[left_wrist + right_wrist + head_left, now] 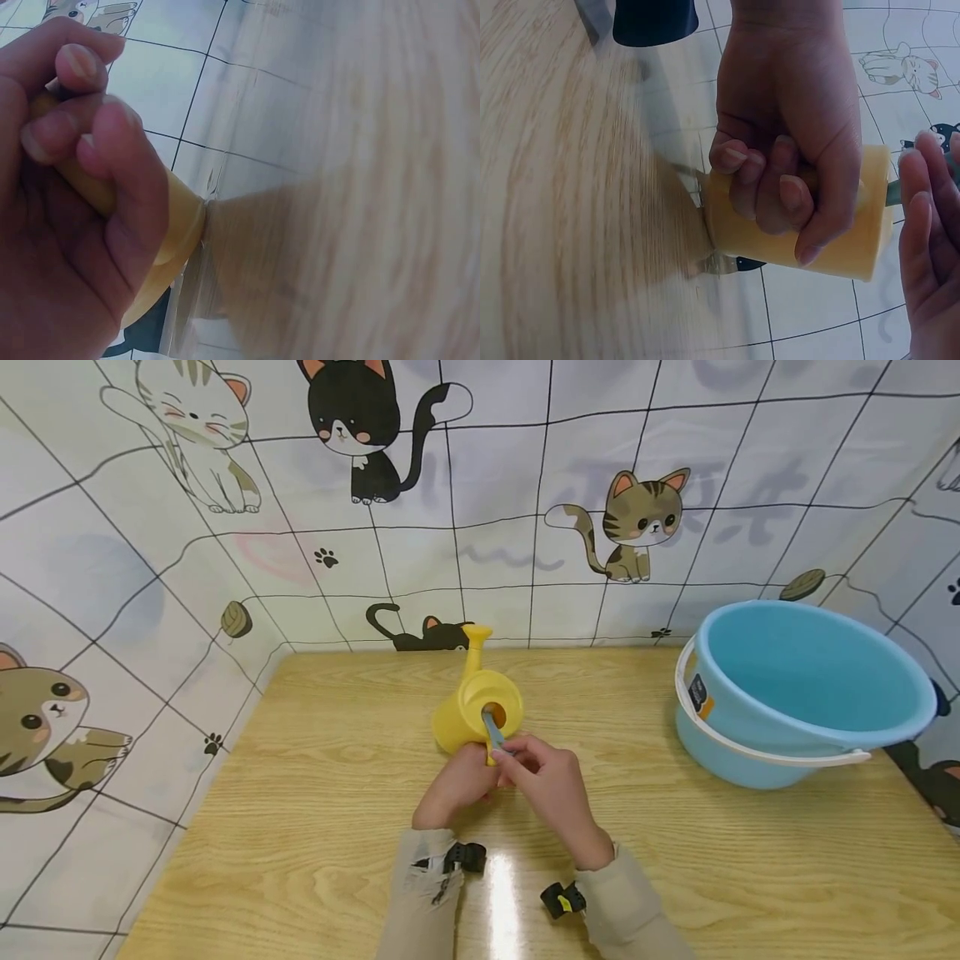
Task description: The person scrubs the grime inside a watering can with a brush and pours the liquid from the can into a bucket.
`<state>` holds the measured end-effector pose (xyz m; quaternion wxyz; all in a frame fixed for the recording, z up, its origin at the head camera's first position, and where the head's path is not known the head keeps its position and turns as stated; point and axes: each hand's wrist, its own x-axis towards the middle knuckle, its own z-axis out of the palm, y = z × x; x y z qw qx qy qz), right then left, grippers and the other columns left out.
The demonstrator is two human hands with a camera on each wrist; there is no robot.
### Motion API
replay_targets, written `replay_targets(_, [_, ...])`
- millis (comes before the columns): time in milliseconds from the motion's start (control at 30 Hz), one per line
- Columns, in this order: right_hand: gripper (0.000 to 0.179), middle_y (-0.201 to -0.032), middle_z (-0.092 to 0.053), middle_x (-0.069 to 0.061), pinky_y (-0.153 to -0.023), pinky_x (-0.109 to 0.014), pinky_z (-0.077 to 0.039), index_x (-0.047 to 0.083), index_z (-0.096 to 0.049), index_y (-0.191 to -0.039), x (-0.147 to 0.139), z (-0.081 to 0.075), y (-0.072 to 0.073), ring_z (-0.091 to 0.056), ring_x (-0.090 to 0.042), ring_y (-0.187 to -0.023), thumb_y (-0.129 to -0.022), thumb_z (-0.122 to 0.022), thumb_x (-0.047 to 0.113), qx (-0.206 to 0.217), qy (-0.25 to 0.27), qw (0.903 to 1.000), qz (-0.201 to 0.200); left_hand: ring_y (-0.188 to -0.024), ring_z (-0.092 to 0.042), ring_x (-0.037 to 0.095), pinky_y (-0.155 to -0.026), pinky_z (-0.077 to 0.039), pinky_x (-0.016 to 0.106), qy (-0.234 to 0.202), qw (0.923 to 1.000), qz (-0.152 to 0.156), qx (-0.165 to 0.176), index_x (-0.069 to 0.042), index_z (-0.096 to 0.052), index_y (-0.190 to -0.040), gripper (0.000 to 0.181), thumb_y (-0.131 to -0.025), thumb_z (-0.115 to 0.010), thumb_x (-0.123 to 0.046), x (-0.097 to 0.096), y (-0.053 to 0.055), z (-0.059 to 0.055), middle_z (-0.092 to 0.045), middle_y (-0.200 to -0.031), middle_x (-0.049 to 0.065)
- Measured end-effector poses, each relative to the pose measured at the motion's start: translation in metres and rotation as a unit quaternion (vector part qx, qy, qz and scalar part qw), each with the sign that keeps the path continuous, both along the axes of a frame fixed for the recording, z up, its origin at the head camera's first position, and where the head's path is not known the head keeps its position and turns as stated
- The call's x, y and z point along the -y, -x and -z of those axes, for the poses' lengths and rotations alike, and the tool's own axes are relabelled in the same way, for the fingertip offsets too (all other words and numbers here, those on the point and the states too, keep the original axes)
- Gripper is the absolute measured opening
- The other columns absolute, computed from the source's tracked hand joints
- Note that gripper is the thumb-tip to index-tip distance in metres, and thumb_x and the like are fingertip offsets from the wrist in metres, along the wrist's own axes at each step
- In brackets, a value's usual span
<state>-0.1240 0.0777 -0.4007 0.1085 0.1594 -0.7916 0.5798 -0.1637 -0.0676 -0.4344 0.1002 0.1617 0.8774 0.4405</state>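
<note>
Wood-look table [315, 860] here, yellow watering can [452, 725] sitting on it, left hand [463, 775] curled snugly round its handle [86, 187], probably for steadiness, while the right hand [553, 783] pinches a grey-blue tool [492, 728] poking into its opening [498, 713].

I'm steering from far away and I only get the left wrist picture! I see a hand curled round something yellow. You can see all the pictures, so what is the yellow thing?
Observer: It's a watering can; the head view shows its spout sticking out on the far side.
Operator: Ooh! Is something poking into it?
Observer: Yes, the right hand pinches a grey-blue stick that goes into the can's round hole.
Operator: Is there anything big around that I'm missing?
Observer: Yes, a light blue bucket stands to the right of the can in the head view.
</note>
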Motion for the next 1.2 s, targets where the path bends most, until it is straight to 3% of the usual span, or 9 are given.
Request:
replay_targets(200, [0.016, -0.059, -0.059, 0.014, -0.049, -0.026, -0.046, 0.020, -0.066, -0.086, 0.001, -0.002, -0.004, -0.059, -0.013, -0.052, -0.082, -0.062, 0.035, -0.014, 0.007, 0.9989, -0.044, -0.035, -0.045, 0.009, -0.038, -0.040, 0.025, 0.009, 0.9991, 0.022, -0.035, -0.010, -0.054, -0.059, 0.033, -0.091, -0.047, -0.014, 0.002, 0.001, 0.001, -0.046, -0.046, -0.004])
replay_targets(367, [0.014, -0.059, -0.060, 0.010, -0.049, -0.026, -0.046, 0.016, -0.066, -0.087, 0.001, -0.004, -0.005, -0.058, -0.014, -0.051, -0.083, -0.061, 0.029, -0.017, 0.018, 0.9976, -0.065, -0.035, -0.044, 0.007, -0.038, -0.039, 0.023, 0.021, 0.9976, 0.035, -0.055, -0.011, -0.054, -0.056, 0.033, -0.088, -0.047, -0.008, 0.002, 0.003, 0.001, -0.045, -0.043, -0.005])
replay_targets(667, [0.019, -0.058, -0.059, -0.001, -0.050, -0.029, -0.046, 0.002, -0.066, -0.091, -0.001, -0.025, -0.012, -0.056, -0.017, -0.055, -0.087, -0.057, 0.019, 0.027, 0.032, 0.9988, -0.026, -0.039, -0.048, 0.016, -0.040, -0.043, 0.031, -0.023, 0.9993, -0.012, 0.025, -0.014, -0.058, -0.067, 0.032, -0.090, -0.048, -0.033, 0.000, 0.000, 0.000, -0.053, -0.057, -0.002])
replay_targets(833, [0.023, -0.059, -0.059, -0.007, -0.051, -0.030, -0.047, 0.002, -0.065, -0.094, -0.002, -0.030, -0.013, -0.056, -0.024, -0.056, -0.089, -0.054, 0.021, 0.054, 0.048, 0.9973, -0.014, -0.042, -0.048, 0.014, -0.042, -0.045, 0.031, -0.022, 0.9987, -0.018, 0.041, -0.013, -0.056, -0.063, 0.038, -0.089, -0.049, -0.039, 0.000, -0.001, 0.000, -0.049, -0.055, -0.001])
replay_targets(1033, [0.028, -0.063, -0.061, -0.014, -0.050, -0.032, -0.046, 0.000, -0.064, -0.097, -0.005, -0.033, -0.009, -0.055, -0.034, -0.058, -0.092, -0.049, 0.023, 0.117, 0.086, 0.9885, -0.043, -0.040, -0.048, 0.015, -0.041, -0.045, 0.031, -0.015, 0.9991, -0.019, 0.034, -0.012, -0.059, -0.070, 0.027, -0.089, -0.050, -0.028, -0.001, -0.001, -0.001, -0.047, -0.053, -0.003])
replay_targets(1200, [0.031, -0.064, -0.061, -0.015, -0.051, -0.037, -0.046, -0.003, -0.064, -0.096, -0.007, -0.033, -0.008, -0.055, -0.036, -0.058, -0.091, -0.050, 0.024, 0.142, 0.120, 0.9803, -0.066, -0.039, -0.049, 0.016, -0.041, -0.045, 0.031, -0.020, 0.9989, -0.022, 0.036, -0.012, -0.060, -0.072, 0.024, -0.088, -0.052, -0.028, 0.000, -0.001, 0.000, -0.045, -0.050, -0.002])
